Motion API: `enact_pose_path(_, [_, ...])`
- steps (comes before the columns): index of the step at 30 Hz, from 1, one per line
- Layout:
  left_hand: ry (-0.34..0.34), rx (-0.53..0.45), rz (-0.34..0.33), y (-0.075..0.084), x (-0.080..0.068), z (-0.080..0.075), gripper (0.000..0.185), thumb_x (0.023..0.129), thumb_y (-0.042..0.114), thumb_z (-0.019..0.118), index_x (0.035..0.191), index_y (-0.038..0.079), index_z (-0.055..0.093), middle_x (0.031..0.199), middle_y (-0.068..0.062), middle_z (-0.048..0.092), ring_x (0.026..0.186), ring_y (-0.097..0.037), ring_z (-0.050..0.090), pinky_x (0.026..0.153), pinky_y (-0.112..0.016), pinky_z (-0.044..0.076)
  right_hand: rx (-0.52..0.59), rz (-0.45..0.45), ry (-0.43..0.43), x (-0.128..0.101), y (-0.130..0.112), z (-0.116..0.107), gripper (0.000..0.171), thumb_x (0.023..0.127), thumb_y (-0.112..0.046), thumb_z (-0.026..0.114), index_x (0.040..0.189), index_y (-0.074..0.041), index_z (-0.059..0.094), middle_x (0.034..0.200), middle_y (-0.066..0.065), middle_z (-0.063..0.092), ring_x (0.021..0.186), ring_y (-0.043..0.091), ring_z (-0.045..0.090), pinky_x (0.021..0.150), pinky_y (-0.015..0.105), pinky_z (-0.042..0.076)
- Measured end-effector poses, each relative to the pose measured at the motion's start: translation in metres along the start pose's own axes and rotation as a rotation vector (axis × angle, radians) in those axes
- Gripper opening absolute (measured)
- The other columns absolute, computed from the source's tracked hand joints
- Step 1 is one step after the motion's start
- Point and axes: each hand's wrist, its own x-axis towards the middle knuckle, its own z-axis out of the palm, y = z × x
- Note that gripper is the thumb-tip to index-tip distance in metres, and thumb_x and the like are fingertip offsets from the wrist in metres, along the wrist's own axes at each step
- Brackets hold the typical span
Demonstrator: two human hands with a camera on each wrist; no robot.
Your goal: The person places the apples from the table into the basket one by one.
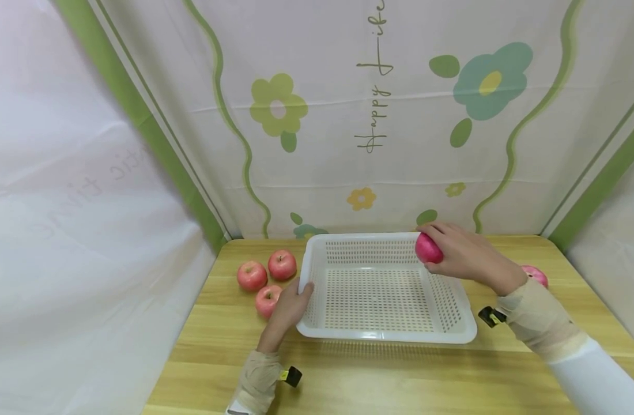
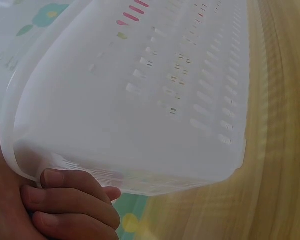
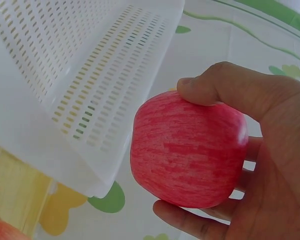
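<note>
The right hand (image 1: 464, 253) wraps thumb and fingers round a red apple (image 1: 428, 249), holding it above the far right corner of the white perforated basket (image 1: 384, 334), at about 1 o'clock from the basket's middle. The left hand (image 1: 291, 305) grips the basket's near left corner at 8 o'clock, fingers curled under the rim, seemingly to steady it. Three apples (image 1: 267, 275) lie on the wooden table (image 1: 400, 380) beyond that hand, at 9 o'clock; another apple (image 1: 536, 275) sits at 3 o'clock.
</note>
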Motion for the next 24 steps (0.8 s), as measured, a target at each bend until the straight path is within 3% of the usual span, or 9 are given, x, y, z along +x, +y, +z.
enact_pose_path(8, [-0.002,-0.003,-0.001,0.001,0.0,0.0,0.049,0.111,0.037,0.05,0.149,0.007,0.056,0.123,-0.022,0.072,0.096,-0.027,0.075,0.074,-0.039,0.063,-0.003,-0.026,-0.003,0.007,-0.003,0.003,0.072,0.084,-0.026,0.085,0.147,-0.004,0.057,0.14,0.021,0.063,0.12,0.042,0.063,0.089,0.055,0.062])
enact_pose_path(24, [0.001,-0.007,0.002,0.0,0.001,0.0,0.051,0.11,0.039,0.051,0.15,0.007,0.055,0.122,-0.023,0.072,0.096,-0.028,0.075,0.075,-0.039,0.063,-0.003,-0.021,-0.02,0.016,-0.012,0.011,0.073,0.083,-0.028,0.084,0.147,-0.006,0.057,0.138,0.018,0.062,0.114,0.037,0.065,0.08,0.049,0.062])
